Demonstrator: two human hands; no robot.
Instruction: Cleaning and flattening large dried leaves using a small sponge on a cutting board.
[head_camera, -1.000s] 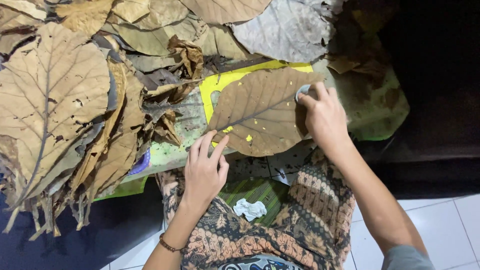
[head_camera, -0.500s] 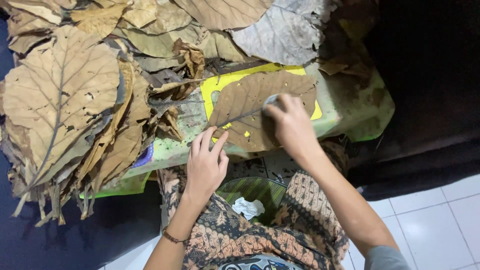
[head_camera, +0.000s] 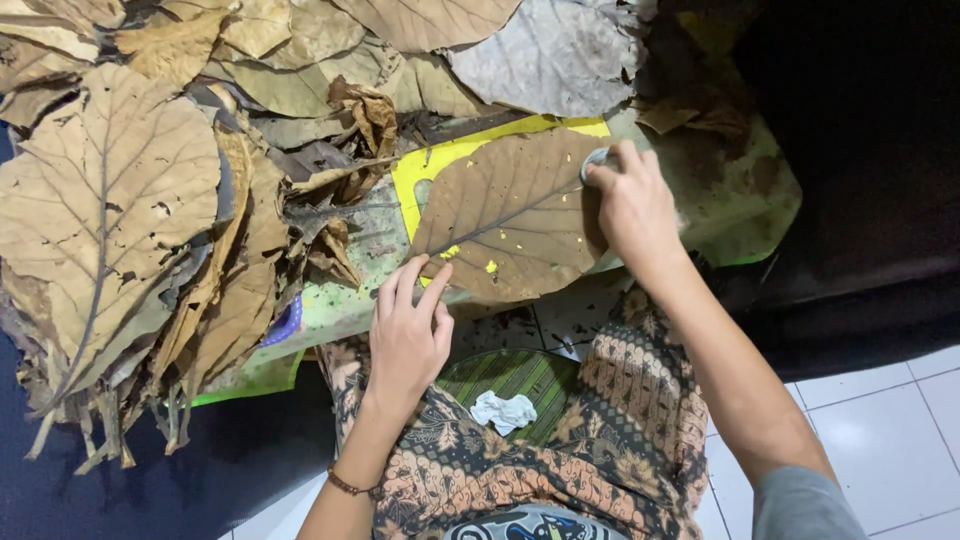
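Observation:
A big dry brown leaf (head_camera: 505, 215) lies flat on a yellow sheet (head_camera: 430, 165) over a green mat (head_camera: 330, 305). My left hand (head_camera: 405, 335) presses its fingertips on the leaf's near edge, fingers spread. My right hand (head_camera: 632, 205) rests on the leaf's right end and pinches a small round grey tool (head_camera: 592, 160) against it. Small holes in the leaf show yellow beneath.
A heap of dry brown leaves (head_camera: 120, 210) covers the left and far side of the mat. A crumpled white tissue (head_camera: 505, 410) lies on a green striped cloth on my lap. White floor tiles (head_camera: 880, 420) show at lower right; dark cloth at right.
My right hand slid left across the leaf and then back toward its right end with the grey tool. My left hand stayed on the near edge.

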